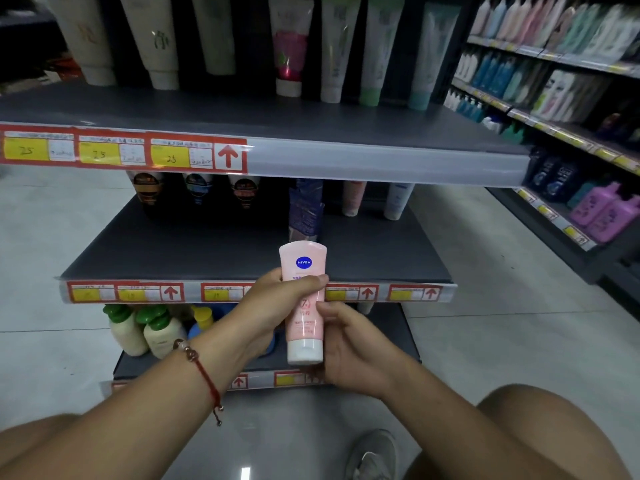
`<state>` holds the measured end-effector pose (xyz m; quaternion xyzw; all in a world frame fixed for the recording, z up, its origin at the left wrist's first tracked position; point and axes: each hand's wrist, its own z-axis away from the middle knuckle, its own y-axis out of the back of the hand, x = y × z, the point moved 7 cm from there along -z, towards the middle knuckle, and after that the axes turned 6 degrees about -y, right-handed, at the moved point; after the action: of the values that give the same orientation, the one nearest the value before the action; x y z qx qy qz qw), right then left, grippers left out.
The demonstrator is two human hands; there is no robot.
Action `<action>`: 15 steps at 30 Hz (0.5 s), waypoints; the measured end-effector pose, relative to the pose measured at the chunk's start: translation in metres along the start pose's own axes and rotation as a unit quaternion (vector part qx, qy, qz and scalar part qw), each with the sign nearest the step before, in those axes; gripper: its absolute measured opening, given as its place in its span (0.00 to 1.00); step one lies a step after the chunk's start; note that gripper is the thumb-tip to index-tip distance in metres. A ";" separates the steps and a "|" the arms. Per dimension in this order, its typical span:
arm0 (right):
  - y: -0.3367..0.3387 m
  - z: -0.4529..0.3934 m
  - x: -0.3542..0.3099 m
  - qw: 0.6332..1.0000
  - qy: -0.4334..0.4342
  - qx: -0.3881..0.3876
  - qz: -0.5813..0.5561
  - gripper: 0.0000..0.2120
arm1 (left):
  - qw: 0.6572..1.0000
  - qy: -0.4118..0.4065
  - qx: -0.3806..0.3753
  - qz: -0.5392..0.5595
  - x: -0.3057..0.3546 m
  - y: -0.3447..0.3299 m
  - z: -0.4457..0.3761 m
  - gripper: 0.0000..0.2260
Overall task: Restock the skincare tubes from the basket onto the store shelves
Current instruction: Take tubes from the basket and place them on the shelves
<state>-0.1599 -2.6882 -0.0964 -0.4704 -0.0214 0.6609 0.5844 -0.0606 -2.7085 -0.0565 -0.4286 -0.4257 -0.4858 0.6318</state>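
Note:
A pink skincare tube [304,271] with a white cap at its bottom and a blue round logo stands upright in front of the middle shelf [194,258]. My left hand [273,306] grips its middle, fingers wrapped round it. My right hand [349,344] holds its lower part and cap from the right. Several tubes [353,197] stand cap-down at the back of the middle shelf, and more tubes [289,46] line the top shelf [311,126]. No basket is in view.
Cream bottles with green caps [142,330] stand on the bottom shelf. A side aisle of shelves with bottles [554,84] runs along the right. Grey tiled floor [502,289] surrounds the unit. My knees and a grey shoe [374,455] are at the bottom.

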 end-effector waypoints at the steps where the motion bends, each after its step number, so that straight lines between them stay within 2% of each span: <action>1: 0.000 0.002 -0.001 1.000 -0.001 -0.011 -0.007 0.21 | 1.000 -0.001 -0.007 -0.006 0.001 -0.003 0.000 0.12; 5: 0.006 0.014 -0.018 0.998 0.036 -0.053 -0.022 0.22 | 0.994 -0.021 -0.075 -0.072 0.012 -0.018 0.000 0.18; 7: 0.012 0.019 -0.031 0.997 0.057 -0.049 0.024 0.24 | 0.988 -0.041 -0.097 -0.110 0.018 -0.022 0.000 0.19; 9: 0.020 0.024 -0.042 0.994 0.067 -0.024 0.088 0.18 | 0.986 -0.057 -0.094 -0.123 0.024 -0.022 -0.001 0.19; 11: 0.026 0.029 -0.047 0.993 0.052 -0.022 0.105 0.14 | 0.988 -0.061 -0.077 -0.119 0.027 -0.020 -0.004 0.19; 15: 0.025 0.029 -0.050 0.991 0.034 -0.103 0.083 0.22 | 0.993 -0.051 -0.070 -0.084 0.029 -0.020 -0.012 0.12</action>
<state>-0.2038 -2.7204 -0.0649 -0.5503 -0.0304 0.6852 0.4762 -0.0739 -2.7305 -0.0298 -0.4590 -0.4570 -0.5432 0.5343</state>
